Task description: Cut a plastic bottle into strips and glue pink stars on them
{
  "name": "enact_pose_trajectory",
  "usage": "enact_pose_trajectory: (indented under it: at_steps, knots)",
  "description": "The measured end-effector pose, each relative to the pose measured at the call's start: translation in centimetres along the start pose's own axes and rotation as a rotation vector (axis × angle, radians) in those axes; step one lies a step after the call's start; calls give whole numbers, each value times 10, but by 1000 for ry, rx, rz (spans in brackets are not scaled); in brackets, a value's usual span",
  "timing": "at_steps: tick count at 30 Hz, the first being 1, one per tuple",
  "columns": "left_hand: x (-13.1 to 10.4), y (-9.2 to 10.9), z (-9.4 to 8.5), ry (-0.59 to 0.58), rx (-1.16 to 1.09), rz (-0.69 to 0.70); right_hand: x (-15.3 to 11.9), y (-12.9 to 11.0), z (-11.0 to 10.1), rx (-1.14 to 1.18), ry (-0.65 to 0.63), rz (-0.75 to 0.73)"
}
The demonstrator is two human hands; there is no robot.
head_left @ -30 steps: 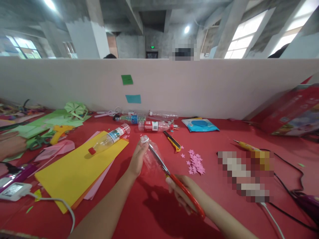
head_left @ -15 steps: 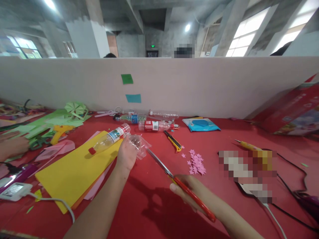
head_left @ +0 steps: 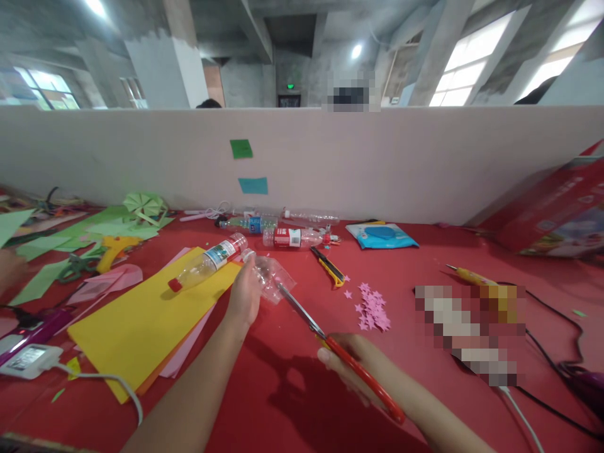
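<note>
My left hand (head_left: 246, 290) is closed on a cut piece of clear plastic bottle (head_left: 272, 279), its neck end near my fingertips and its cut edge facing right. In my right hand (head_left: 352, 362) is a pair of scissors (head_left: 302, 308) with red handles. The blade tips meet the plastic's lower right edge. Whether the blades have plastic between them I cannot tell. Just left of my left hand, a bottle with a red cap (head_left: 198, 269) lies on yellow paper sheets (head_left: 151, 321).
Beyond my hands lie a red-labelled bottle (head_left: 295, 238), a utility knife (head_left: 328, 267), a wipes pack (head_left: 382, 235) and pink stars (head_left: 372, 308). A hot glue gun (head_left: 476, 277) with a cable is right. Another person's hand (head_left: 10, 270) is far left, near green paper (head_left: 42, 283).
My left hand has turned slightly, showing more of the plastic piece. The scissors' tips now reach its edge. At far left, the other person's hand has drawn back and green paper has shifted.
</note>
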State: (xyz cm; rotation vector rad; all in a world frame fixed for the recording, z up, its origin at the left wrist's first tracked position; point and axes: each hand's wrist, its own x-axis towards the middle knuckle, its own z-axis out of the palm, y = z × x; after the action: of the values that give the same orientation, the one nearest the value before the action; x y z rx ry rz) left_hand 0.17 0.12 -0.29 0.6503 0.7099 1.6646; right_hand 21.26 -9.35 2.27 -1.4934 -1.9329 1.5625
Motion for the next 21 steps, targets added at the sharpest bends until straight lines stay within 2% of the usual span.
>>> enact_pose_trajectory:
  at_steps: [13, 21]
  knots:
    - [0, 0, 0, 2, 2, -24, -1, -7, 1, 102, 18, 21]
    - [-1, 1, 1, 11, -23, -20, 4, 3, 2, 34, 1, 30]
